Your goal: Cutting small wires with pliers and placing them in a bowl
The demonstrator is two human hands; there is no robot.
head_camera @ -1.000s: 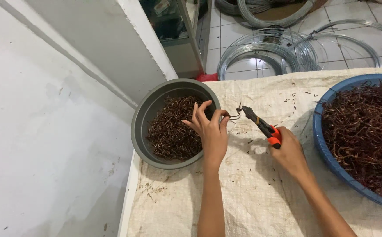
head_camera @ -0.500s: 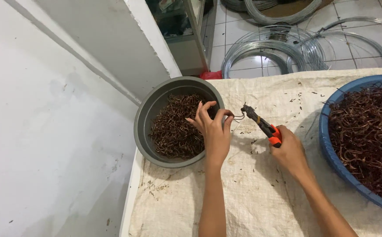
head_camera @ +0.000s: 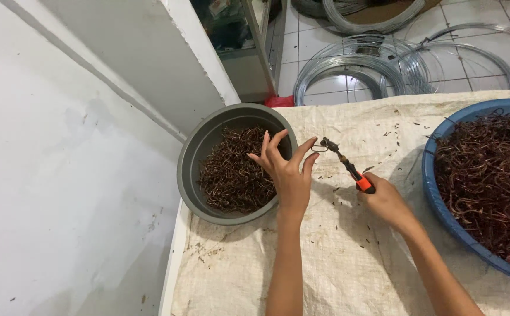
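My right hand [head_camera: 385, 201] grips orange-handled pliers [head_camera: 346, 165], whose jaws pinch a small bent rusty wire hook [head_camera: 320, 148]. My left hand [head_camera: 286, 170] hovers with fingers spread over the rim of a grey bowl [head_camera: 191, 162], its thumb tip close to the hook. The grey bowl holds a heap of rusty wire hooks [head_camera: 234, 172]. On the right stands a blue basin [head_camera: 442, 210] piled with tangled rusty wire pieces [head_camera: 489, 181].
Both vessels rest on a table covered with white woven sacking [head_camera: 348, 257], littered with small rust bits. A white wall [head_camera: 62, 175] runs on the left. Coils of silver wire [head_camera: 378, 64] lie on the tiled floor beyond, next to a glass cabinet [head_camera: 231, 35].
My left hand's fingers have spread apart and it no longer pinches the hook, which stays in the pliers' jaws. The view shifted slightly.
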